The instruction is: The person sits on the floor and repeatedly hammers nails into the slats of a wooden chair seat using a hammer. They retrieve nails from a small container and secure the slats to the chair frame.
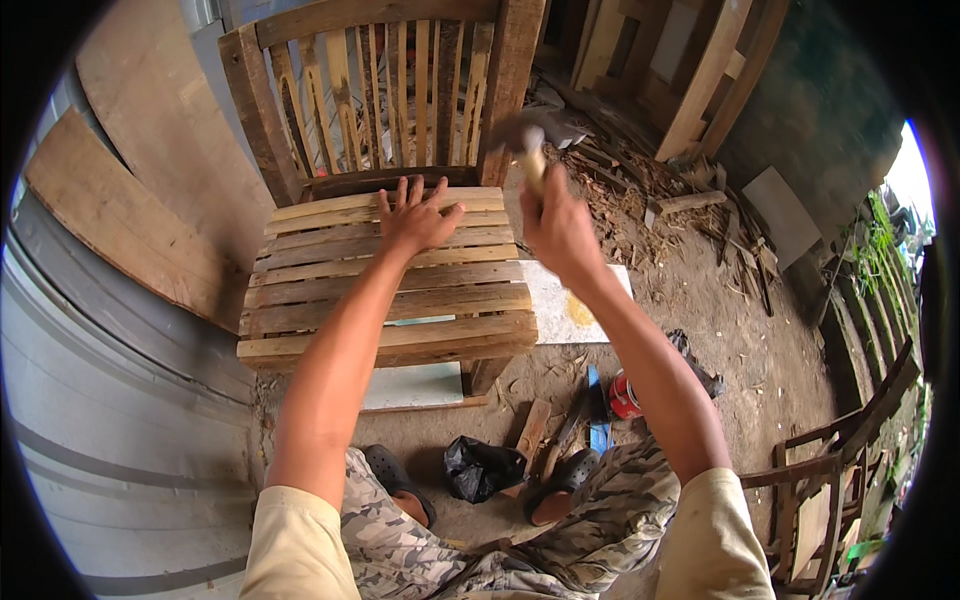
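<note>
A wooden slatted chair stands in front of me, with its seat towards me and its upright-slat backrest at the far side. My left hand lies on the rear seat slats with its fingers spread, just short of the backrest. To the right of the seat, my right hand grips the handle of a hammer. The hammer is raised, and its head is smeared by motion near the right back post. No nail can be made out by my left hand.
Wood boards lean on the left by grey metal sheeting. A pale board lies beneath the chair. Near my feet are a black plastic bag, a blue strip and a red can. Wood scraps litter the right.
</note>
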A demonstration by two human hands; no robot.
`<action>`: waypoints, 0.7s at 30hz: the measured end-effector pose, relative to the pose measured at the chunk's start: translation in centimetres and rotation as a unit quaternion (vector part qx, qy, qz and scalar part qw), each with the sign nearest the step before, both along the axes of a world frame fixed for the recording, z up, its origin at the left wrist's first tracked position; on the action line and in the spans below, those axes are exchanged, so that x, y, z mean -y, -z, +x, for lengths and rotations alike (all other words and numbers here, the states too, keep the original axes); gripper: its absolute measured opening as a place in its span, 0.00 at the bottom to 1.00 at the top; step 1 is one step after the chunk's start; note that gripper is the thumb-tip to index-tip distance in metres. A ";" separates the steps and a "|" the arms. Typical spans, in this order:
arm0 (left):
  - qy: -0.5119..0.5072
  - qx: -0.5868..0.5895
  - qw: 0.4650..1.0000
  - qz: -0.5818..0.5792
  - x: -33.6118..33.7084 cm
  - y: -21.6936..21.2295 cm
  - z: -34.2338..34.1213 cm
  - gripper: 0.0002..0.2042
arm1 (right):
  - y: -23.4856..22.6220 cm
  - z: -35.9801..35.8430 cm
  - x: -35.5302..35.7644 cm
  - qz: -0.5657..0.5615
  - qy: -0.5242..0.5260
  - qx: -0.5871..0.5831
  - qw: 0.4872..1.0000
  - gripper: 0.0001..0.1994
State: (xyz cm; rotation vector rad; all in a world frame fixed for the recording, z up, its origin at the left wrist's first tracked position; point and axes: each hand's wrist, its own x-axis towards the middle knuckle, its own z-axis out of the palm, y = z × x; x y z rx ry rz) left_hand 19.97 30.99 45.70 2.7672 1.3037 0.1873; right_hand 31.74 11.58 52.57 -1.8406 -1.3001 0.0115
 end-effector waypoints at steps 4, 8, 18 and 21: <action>-0.002 -0.002 1.000 -0.003 0.0 0.0 -0.6 0.37 | 0.1 1.6 -0.1 -0.270 -0.020 -0.024 0.962 0.18; -0.002 -0.002 1.000 -0.003 0.0 -0.1 -1.1 0.37 | -2.8 1.7 0.4 -0.086 0.018 0.092 0.992 0.16; -0.018 0.008 1.000 0.020 -0.1 -0.1 -1.2 0.36 | -2.4 1.3 -0.4 -0.302 -0.047 0.076 0.949 0.21; -0.007 0.005 1.000 0.013 0.2 -0.4 -1.1 0.36 | -3.8 0.8 0.1 -0.171 -0.002 0.072 0.983 0.19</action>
